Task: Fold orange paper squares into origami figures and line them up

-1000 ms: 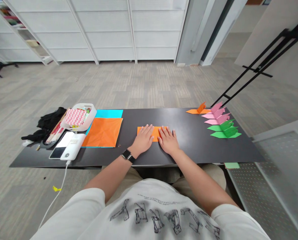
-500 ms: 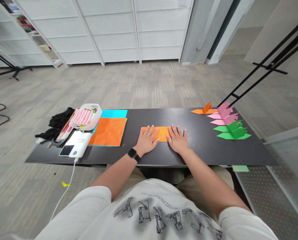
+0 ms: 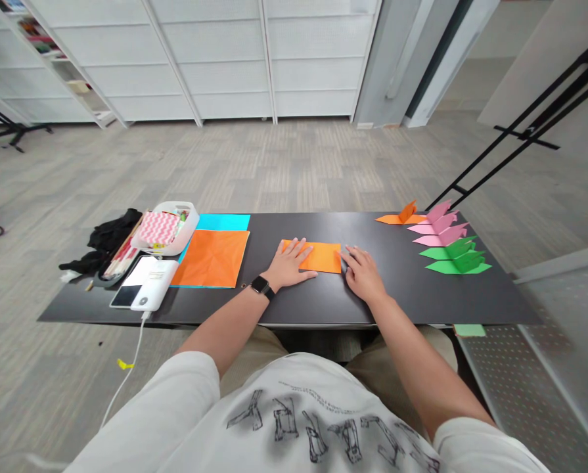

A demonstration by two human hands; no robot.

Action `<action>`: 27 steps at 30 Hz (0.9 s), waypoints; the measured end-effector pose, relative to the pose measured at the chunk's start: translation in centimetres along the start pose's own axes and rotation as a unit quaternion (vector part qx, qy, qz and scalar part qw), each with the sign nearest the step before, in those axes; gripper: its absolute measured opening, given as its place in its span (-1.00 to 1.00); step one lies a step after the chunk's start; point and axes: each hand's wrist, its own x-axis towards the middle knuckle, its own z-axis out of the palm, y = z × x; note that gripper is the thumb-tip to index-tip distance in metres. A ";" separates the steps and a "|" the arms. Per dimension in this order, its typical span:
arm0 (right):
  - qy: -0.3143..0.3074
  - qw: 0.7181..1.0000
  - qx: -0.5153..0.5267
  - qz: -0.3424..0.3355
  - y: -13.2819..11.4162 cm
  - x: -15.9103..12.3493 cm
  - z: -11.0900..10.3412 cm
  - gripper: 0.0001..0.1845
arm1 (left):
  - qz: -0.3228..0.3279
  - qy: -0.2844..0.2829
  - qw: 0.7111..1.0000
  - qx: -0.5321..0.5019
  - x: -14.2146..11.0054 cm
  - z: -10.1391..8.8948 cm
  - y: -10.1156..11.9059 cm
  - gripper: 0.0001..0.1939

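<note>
In front of me on the dark table lies a folded orange sheet of paper (image 3: 326, 257), a flat rectangle with its long side running left to right. My left hand (image 3: 290, 263), above a black watch, rests flat over the paper's left part with fingers spread. At the paper's right edge is my right hand (image 3: 363, 270). Its fingers are slightly bent and apart, the fingertips on the table or just touching the edge, and nothing shows in its grasp.
To the left lie orange paper sheets (image 3: 213, 258) over blue paper (image 3: 225, 223), a white basket (image 3: 188, 230), a power bank (image 3: 154, 285), a phone (image 3: 130, 289) and black cloth (image 3: 109, 236). Folded green (image 3: 458, 264), pink (image 3: 439, 230) and orange paper figures (image 3: 405, 215) stand at the right.
My right hand has slid right, off the paper to its edge, and its fingers have bent. My left hand stays flat on the paper. The view has shifted slightly.
</note>
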 end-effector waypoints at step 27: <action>0.134 0.979 0.153 -0.017 0.5 1.4 0.4 -0.32 | 0.113 0.180 0.965 -0.152 -1.6 0.0 0.9 -0.73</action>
